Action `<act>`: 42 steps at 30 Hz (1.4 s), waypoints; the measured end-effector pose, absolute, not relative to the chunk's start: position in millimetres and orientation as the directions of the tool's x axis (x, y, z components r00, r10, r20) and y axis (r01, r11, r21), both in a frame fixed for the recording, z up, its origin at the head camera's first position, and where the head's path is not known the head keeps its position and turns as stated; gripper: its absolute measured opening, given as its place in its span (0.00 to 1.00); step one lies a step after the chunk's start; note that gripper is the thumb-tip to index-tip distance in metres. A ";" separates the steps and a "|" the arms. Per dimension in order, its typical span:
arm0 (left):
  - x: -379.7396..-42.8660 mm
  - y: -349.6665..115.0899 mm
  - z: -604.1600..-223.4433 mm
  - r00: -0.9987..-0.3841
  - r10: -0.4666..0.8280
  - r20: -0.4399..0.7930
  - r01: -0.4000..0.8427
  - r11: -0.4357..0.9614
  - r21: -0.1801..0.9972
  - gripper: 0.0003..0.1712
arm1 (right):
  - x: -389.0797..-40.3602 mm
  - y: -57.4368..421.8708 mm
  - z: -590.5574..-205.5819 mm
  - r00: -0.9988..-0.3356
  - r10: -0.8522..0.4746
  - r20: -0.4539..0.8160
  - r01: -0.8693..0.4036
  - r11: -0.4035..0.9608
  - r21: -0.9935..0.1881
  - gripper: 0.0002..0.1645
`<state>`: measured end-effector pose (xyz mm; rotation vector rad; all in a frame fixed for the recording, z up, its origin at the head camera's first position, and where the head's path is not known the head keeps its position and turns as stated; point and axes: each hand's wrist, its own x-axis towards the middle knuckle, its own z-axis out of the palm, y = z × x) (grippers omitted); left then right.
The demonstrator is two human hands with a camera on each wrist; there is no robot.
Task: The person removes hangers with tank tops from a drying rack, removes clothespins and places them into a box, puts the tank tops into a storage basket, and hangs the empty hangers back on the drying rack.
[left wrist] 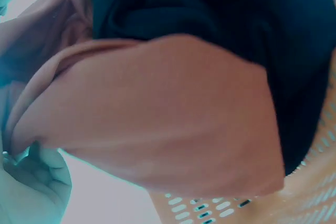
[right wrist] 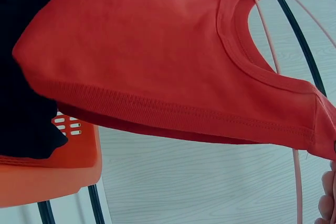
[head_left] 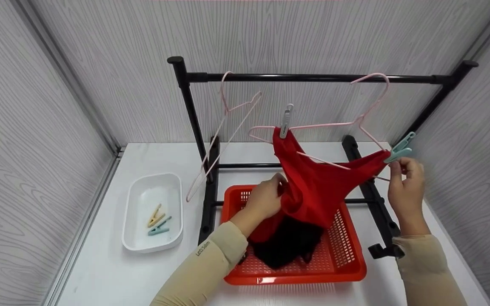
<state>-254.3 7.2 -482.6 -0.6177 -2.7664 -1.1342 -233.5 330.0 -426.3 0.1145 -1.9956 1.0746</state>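
Note:
A red garment (head_left: 313,182) with a stitched hem and a curved, trimmed opening hangs on a pink wire hanger (head_left: 321,125). A pale grey clothespin (head_left: 286,121) fastens its left corner, a teal clothespin (head_left: 400,148) its right corner. My left hand (head_left: 266,197) grips the garment's hanging left side above the basket; in the left wrist view the fabric, tinted brownish (left wrist: 157,114), partly covers the hand. Just below the teal clothespin, my right hand (head_left: 407,187) pinches the hanger's right end with curled fingers. Only its fingertips (right wrist: 326,198) show in the right wrist view.
Black cloth (head_left: 289,242) lies in a red perforated basket (head_left: 296,279) under the garment. A second pink hanger (head_left: 211,157) hangs at the left of the black rack (head_left: 304,77). A white tray (head_left: 128,212) at left contains a yellow clothespin (head_left: 155,217) and a teal one (head_left: 159,229).

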 end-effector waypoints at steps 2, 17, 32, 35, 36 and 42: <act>-253.5 5.0 -486.8 -0.918 0.341 0.204 0.386 0.645 0.659 0.20 | -233.8 330.0 -426.3 -0.639 0.285 0.714 -0.438 0.628 -0.643 0.07; -247.3 -3.9 -510.6 -0.906 0.419 -0.055 0.312 0.752 0.581 0.22 | -222.1 315.7 -414.7 -0.627 0.266 0.732 -0.470 0.620 -0.628 0.06; -237.7 -6.9 -499.1 -0.906 0.397 -0.148 0.297 0.845 0.445 0.22 | -233.1 328.8 -431.5 -0.658 0.225 0.719 -0.455 0.641 -0.617 0.03; -236.2 -10.1 -490.2 -0.901 0.415 -0.129 0.322 0.837 0.443 0.19 | -233.8 327.4 -433.3 -0.647 0.222 0.729 -0.461 0.648 -0.606 0.03; -235.6 -11.5 -487.4 -0.898 0.422 -0.125 0.330 0.833 0.444 0.19 | -233.6 327.2 -433.6 -0.648 0.220 0.729 -0.462 0.648 -0.605 0.03; -232.5 -20.7 -472.6 -0.893 0.439 -0.102 0.351 0.820 0.452 0.18 | -232.5 328.1 -434.3 -0.657 0.200 0.727 -0.476 0.638 -0.606 0.04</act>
